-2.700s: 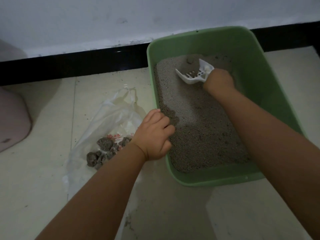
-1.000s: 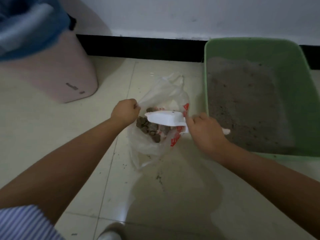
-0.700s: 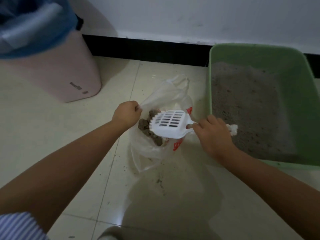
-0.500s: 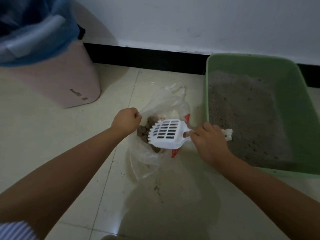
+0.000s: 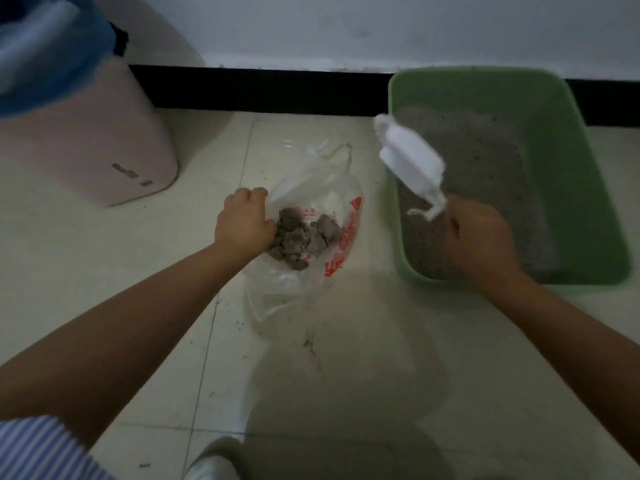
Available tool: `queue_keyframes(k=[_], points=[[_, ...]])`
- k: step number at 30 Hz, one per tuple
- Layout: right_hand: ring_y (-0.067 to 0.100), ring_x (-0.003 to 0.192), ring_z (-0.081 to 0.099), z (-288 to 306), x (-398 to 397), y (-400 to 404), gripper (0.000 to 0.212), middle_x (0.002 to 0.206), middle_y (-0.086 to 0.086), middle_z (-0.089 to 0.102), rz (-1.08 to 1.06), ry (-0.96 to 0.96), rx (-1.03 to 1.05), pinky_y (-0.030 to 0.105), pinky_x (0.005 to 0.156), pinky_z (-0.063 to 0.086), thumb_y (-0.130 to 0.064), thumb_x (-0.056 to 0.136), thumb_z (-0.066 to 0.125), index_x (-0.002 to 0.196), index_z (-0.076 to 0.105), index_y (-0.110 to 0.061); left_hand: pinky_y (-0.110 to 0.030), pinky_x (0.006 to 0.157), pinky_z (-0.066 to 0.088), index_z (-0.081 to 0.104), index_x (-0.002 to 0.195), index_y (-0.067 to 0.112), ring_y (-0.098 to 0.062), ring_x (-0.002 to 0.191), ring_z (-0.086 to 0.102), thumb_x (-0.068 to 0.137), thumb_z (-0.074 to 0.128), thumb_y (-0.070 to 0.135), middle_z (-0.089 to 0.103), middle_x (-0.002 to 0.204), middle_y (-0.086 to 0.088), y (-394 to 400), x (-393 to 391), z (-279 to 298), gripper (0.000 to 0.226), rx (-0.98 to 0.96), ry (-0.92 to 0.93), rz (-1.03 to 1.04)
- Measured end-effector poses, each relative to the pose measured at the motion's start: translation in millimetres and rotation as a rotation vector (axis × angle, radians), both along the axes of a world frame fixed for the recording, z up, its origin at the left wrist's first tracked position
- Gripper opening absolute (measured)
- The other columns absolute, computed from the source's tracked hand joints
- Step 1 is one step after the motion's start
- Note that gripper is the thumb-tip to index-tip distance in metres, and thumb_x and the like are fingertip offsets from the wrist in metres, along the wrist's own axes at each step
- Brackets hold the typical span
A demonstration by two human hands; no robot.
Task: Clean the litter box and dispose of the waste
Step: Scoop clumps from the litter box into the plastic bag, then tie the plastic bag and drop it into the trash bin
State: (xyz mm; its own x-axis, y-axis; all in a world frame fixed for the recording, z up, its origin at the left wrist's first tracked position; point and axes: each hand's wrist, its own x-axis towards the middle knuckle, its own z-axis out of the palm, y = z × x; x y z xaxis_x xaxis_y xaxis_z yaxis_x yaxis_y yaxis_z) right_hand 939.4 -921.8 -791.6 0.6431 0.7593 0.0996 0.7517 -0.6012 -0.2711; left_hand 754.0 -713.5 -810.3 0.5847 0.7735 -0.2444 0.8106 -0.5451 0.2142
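Observation:
The green litter box (image 5: 561, 109) sits on the floor at the right, with grey litter (image 5: 485, 174) inside. A clear plastic bag (image 5: 311, 181) with red print lies left of it and holds several grey waste clumps (image 5: 298, 240). My left hand (image 5: 242, 223) grips the bag's left edge and holds it open. My right hand (image 5: 481, 240) is over the box's near left corner. It holds the white scoop (image 5: 410, 161) by its lower end. The scoop is blurred and raised above the box's left rim.
A pink waste bin (image 5: 90, 147) with a blue liner (image 5: 45, 50) stands at the back left, against the white wall with its black skirting. Litter crumbs are scattered on the tiles near the bag. My shoe (image 5: 211, 462) shows at the bottom edge.
The scoop was in the litter box, then tipped over the bag, and has now swung right and up to the box's left rim. My left hand stays on the bag.

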Motion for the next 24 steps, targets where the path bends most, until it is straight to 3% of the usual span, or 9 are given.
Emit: queue_keyframes(k=[2,3,7,9,13,15,18,21,24], points=[[0.041,0.089,0.058,7.5,14.5,-18.2,0.024,0.096,0.032,0.062,-0.151,0.198,-0.084,0.033,0.066,0.035,-0.005,0.093,0.040,0.099,0.058,0.011,-0.040,0.098,0.034,0.039,0.137,0.005,-0.034,0.126,0.034,0.090,0.050,0.014,0.039,0.136,-0.019,-9.0,6.9,0.7,0.048,0.092,-0.008,-0.115],[0.040,0.091,0.057,8.5,23.1,-28.7,0.024,0.101,0.033,0.060,-0.213,0.294,-0.111,0.029,0.067,0.030,-0.005,0.095,0.040,0.099,0.057,0.011,-0.040,0.099,0.033,0.040,0.136,0.004,-0.033,0.127,0.033,0.090,0.049,0.013,0.039,0.137,-0.018,-12.1,13.4,1.3,0.048,0.103,-0.021,-0.165],[0.025,0.076,0.050,8.0,39.1,-55.0,0.036,0.096,0.033,0.063,-0.303,0.501,-0.319,0.027,0.051,0.027,-0.019,0.096,0.043,0.086,0.061,0.011,-0.037,0.102,0.031,0.042,0.136,0.008,-0.029,0.131,0.029,0.091,0.046,0.015,0.037,0.140,-0.013,-24.2,48.2,3.0,0.045,0.051,-0.028,-0.272],[0.029,0.080,0.055,6.7,42.6,-56.6,0.035,0.093,0.030,0.062,-0.297,0.460,-0.426,0.030,0.053,0.029,-0.021,0.096,0.043,0.089,0.061,0.008,-0.037,0.103,0.031,0.042,0.135,0.008,-0.029,0.132,0.028,0.091,0.047,0.017,0.037,0.141,-0.012,-29.6,64.5,3.8,0.045,0.053,-0.049,-0.298],[0.034,0.097,0.060,21.6,38.9,-38.2,0.037,0.105,0.024,0.064,-0.257,0.101,-0.563,0.032,0.069,0.039,-0.026,0.095,0.045,0.103,0.061,0.006,-0.037,0.103,0.030,0.039,0.136,0.009,-0.028,0.129,0.030,0.091,0.046,0.020,0.037,0.139,-0.012,-39.7,78.3,2.3,0.046,0.041,-0.069,-0.316],[0.036,0.097,0.059,24.9,34.9,-19.9,0.035,0.100,0.025,0.064,-0.129,-0.066,-0.417,0.036,0.076,0.045,-0.022,0.093,0.044,0.098,0.062,0.007,-0.037,0.104,0.029,0.033,0.139,0.010,-0.028,0.130,0.030,0.091,0.046,0.020,0.036,0.141,-0.012,-39.0,75.1,2.5,0.051,0.057,-0.070,-0.317],[0.040,0.071,0.061,24.1,25.2,22.9,0.036,0.070,0.026,0.063,0.173,-0.006,-0.115,0.038,0.064,0.049,-0.018,0.082,0.040,0.071,0.064,0.008,-0.037,0.107,0.026,0.025,0.143,0.012,-0.028,0.133,0.026,0.091,0.047,0.021,0.030,0.145,-0.011,-24.7,58.9,4.3,0.058,0.082,-0.034,-0.227],[0.035,0.097,0.059,25.2,10.2,85.0,0.037,0.101,0.025,0.065,0.305,0.190,-0.092,0.036,0.083,0.044,-0.019,0.087,0.042,0.103,0.064,0.007,-0.041,0.108,0.027,0.020,0.145,0.012,-0.031,0.135,0.024,0.090,0.051,0.028,0.026,0.147,-0.014,-3.2,37.1,5.9,0.066,0.040,0.051,-0.065],[0.030,0.125,0.044,7.5,-4.7,140.4,0.046,0.136,0.018,0.047,0.254,0.389,-0.185,0.031,0.102,0.034,-0.025,0.096,0.043,0.135,0.041,-0.001,-0.041,0.104,0.034,0.020,0.144,0.010,-0.035,0.132,0.031,0.085,0.062,0.034,0.030,0.144,-0.018,16.1,12.7,4.2,0.076,-0.252,0.107,0.192]])
